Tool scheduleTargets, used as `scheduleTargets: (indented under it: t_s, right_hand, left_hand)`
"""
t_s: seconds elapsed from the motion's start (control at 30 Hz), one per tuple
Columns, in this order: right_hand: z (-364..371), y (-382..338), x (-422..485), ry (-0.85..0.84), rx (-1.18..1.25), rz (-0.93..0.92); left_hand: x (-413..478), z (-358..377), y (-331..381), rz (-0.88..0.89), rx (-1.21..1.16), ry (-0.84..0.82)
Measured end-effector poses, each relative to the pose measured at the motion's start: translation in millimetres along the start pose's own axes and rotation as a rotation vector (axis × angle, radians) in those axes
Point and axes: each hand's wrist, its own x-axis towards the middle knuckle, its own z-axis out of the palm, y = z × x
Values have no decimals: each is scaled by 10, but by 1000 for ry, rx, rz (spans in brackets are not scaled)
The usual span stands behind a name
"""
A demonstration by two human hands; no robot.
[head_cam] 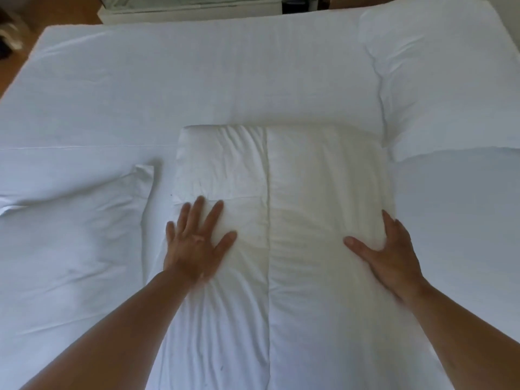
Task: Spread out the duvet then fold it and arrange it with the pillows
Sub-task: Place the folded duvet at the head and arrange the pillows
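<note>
Both your hands rest on the folded duvet (295, 178) lying mid-bed before you. Your left hand (197, 243) lies flat, fingers spread, pressing the fold down. Your right hand (385, 249) sets straight fingers along its right edge, thumb on top, probably to square it. The near pillow (70, 235) lies just left, and the far pillow (450, 88) waits beyond on the right.

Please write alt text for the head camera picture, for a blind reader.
A person's left grip and right grip, both bare open hands, rest on a folded white duvet in the middle of a bed. A white pillow lies to its left, a second pillow at the far right.
</note>
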Motion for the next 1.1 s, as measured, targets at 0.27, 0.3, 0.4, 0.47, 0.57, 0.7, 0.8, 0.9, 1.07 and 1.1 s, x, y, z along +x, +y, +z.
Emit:
scheduleTargets:
  t_s: [0.27,0.3,0.4,0.47,0.57,0.7,0.8,0.9,1.07,1.1]
  right_hand:
    - [192,265,202,-117,305,174]
    - [185,279,208,-155,352,175]
    - [137,249,197,-250,442,179]
    - [136,220,191,-261,475,153]
    - [156,191,136,-270,519,139]
    - [179,188,87,-287,509,155]
    - [174,165,56,-325,488,181]
    - [199,135,58,-448,482,246]
    - [252,102,24,-466,491,290]
    - [265,113,29,-467,507,284]
  left_hand:
    - [328,147,-602,-393,-598,-58]
    - [330,214,-668,-414,-686,-104]
    - [337,422,-814,-404,-834,-190]
    - [343,515,-866,-377,-890,-207]
    - [334,634,-963,-343,-945,-279]
    - [286,716,-1059,-331,-975,-290]
    - [254,739,-1063,-331,-1010,-285]
    - [265,801,-1105,-327,-1038,-318]
    - [238,852,-1059,-263,-1072,-297]
    - [228,855,-1046,-258,-1081,-281]
